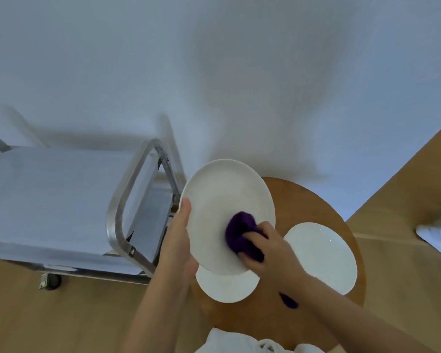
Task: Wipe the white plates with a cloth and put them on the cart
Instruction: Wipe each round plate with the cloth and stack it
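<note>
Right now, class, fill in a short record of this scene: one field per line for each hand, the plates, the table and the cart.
left hand: left hand holds the raised plate by its left edge
right hand: right hand presses a purple cloth on that plate's face
plates waiting: two white plates lie on the round wooden table, one partly under the raised plate
cart: cart stands left of the table; no plates visible on its top

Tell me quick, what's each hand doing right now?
Left hand: holding the raised white plate by its edge.
Right hand: gripping the purple cloth against that plate.
</note>
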A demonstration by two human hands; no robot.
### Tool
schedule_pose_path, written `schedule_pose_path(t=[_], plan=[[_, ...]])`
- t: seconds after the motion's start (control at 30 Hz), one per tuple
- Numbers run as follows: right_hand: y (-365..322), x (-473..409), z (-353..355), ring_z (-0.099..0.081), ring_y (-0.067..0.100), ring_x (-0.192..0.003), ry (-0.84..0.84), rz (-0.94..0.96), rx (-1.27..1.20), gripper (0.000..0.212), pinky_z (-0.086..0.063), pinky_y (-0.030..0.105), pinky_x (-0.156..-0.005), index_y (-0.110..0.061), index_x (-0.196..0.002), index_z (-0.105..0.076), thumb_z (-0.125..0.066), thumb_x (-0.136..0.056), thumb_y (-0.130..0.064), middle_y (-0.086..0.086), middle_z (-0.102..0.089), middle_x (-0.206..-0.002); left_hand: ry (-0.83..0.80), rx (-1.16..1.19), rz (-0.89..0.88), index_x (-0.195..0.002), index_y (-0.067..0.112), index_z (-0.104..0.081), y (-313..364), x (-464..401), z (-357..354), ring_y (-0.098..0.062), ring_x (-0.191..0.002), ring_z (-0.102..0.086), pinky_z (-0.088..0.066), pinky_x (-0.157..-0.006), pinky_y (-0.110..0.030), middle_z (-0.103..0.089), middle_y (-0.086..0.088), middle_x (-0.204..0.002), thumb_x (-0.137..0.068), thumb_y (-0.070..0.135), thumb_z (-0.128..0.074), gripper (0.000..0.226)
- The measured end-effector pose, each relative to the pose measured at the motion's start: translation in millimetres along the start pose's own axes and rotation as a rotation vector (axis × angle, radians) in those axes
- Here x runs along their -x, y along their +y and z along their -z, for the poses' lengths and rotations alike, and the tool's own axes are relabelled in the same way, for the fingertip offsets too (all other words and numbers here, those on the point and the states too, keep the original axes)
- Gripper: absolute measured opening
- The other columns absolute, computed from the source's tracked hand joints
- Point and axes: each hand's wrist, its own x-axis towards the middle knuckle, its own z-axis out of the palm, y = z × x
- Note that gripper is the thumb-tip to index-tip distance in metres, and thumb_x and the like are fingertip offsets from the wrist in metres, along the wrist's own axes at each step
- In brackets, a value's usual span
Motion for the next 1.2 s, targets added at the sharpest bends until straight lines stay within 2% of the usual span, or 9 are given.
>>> schedule_pose_path(t=[0.17, 0.3, 0.4, 0.5, 0.6, 0.73, 0.87, 1.0, 1.2], plan=[[30.2, -22.2, -3.5, -0.054, 0.021, -0.079, 0.105, -0.23, 0.134, 0.034, -0.044, 0.026, -0.063, -0.007, -0.113, -0.062, -0.069, -0.082, -0.021, 0.01, -0.052, -0.105, 0.137, -0.205, 0.078, -0.123, 0.021, -0.058, -19.8, 2.5, 8.3, -0.031, -0.108, -0.064, -0.048, -0.096, -0.053, -0.068, -0.011, -0.116, -0.07, 0.058, -0.057, 0.065], [29.8, -37.1, -36.1, -0.047, 0.012, -0.087, 0.139, -0.352, 0.019, 0.038, -0.037, 0.02, -0.072, -0.021, -0.118, -0.05, -0.057, -0.087, -0.041, -0.009, -0.035, -0.105, 0.217, -0.432, 0.138, -0.121, 0.023, -0.057, -38.9, -7.3, 13.6, -0.026, -0.104, -0.063, -0.05, -0.094, -0.048, -0.067, -0.007, -0.111, -0.07, 0.064, -0.05, 0.065], [20.2, -33.6, -73.7, -0.042, 0.002, -0.084, 0.067, -0.486, -0.027, 0.045, -0.034, 0.013, -0.075, -0.033, -0.124, -0.039, -0.045, -0.087, -0.057, -0.016, -0.033, -0.104, 0.22, -0.566, 0.211, -0.117, 0.026, -0.06, -57.3, -22.3, 29.9, -0.026, -0.102, -0.064, -0.052, -0.091, -0.048, -0.069, -0.007, -0.107, -0.084, 0.061, -0.046, 0.05], [10.9, -13.8, -104.2, -0.044, -0.002, -0.077, -0.114, -0.46, -0.105, 0.041, -0.03, 0.004, -0.063, -0.037, -0.122, -0.04, -0.047, -0.087, -0.057, -0.016, -0.039, -0.102, 0.257, -0.451, 0.314, -0.12, 0.023, -0.061, -72.3, -33.7, 50.7, -0.028, -0.106, -0.062, -0.049, -0.097, -0.05, -0.069, -0.01, -0.109, -0.091, 0.053, -0.045, 0.044], [14.2, 10.7, -121.8, -0.045, 0.002, -0.082, -0.26, -0.434, -0.141, 0.037, -0.032, 0.003, -0.066, -0.035, -0.121, -0.043, -0.048, -0.088, -0.051, -0.009, -0.046, -0.113, 0.373, -0.318, 0.433, -0.119, 0.017, -0.059, -84.3, -49.5, 74.3, -0.033, -0.11, -0.06, -0.047, -0.099, -0.052, -0.067, -0.016, -0.113, -0.095, 0.05, -0.045, 0.043], [36.4, 31.9, -120.9, -0.048, 0.004, -0.084, -0.453, -0.441, -0.068, 0.036, -0.036, 0.004, -0.07, -0.031, -0.124, -0.041, -0.048, -0.091, -0.043, -0.006, -0.04, -0.124, 0.377, -0.058, 0.524, -0.123, 0.018, -0.056, -92.0, -64.3, 97.6, -0.036, -0.101, -0.066, -0.057, -0.08, -0.048, -0.069, -0.017, -0.109, -0.088, 0.056, -0.051, 0.052], [60.2, 35.7, -111.4, -0.045, 0.006, -0.084, -0.516, -0.588, 0.0, 0.036, -0.035, 0.011, -0.067, -0.024, -0.126, -0.041, -0.047, -0.093, -0.038, -0.002, -0.038, -0.122, 0.516, -0.131, 0.474, -0.129, 0.01, -0.05, -101.6, -83.1, 111.8, -0.022, -0.079, -0.063, -0.059, -0.052, -0.031, -0.063, -0.006, -0.093, -0.089, 0.055, -0.051, 0.06], [64.4, 43.0, -110.1, -0.045, 0.005, -0.085, -0.433, -0.71, -0.032, 0.036, -0.035, 0.007, -0.062, -0.027, -0.125, -0.042, -0.05, -0.093, -0.04, -0.01, -0.037, -0.112, 0.437, -0.132, 0.44, -0.13, 0.014, -0.054, -113.3, -97.7, 119.0, -0.041, -0.108, -0.061, -0.052, -0.089, -0.057, -0.065, -0.018, -0.117, -0.091, 0.052, -0.047, 0.054], [60.3, 51.6, -109.5, -0.047, 0.003, -0.085, -0.234, -0.901, -0.138, 0.039, -0.037, 0.007, -0.065, -0.024, -0.123, -0.048, -0.058, -0.089, -0.038, -0.011, -0.041, -0.106, 0.504, -0.292, 0.488, -0.127, 0.027, -0.052, -126.6, -118.0, 123.1, -0.037, -0.11, -0.061, -0.047, -0.093, -0.062, -0.063, -0.01, -0.123, -0.091, 0.062, -0.041, 0.051]])
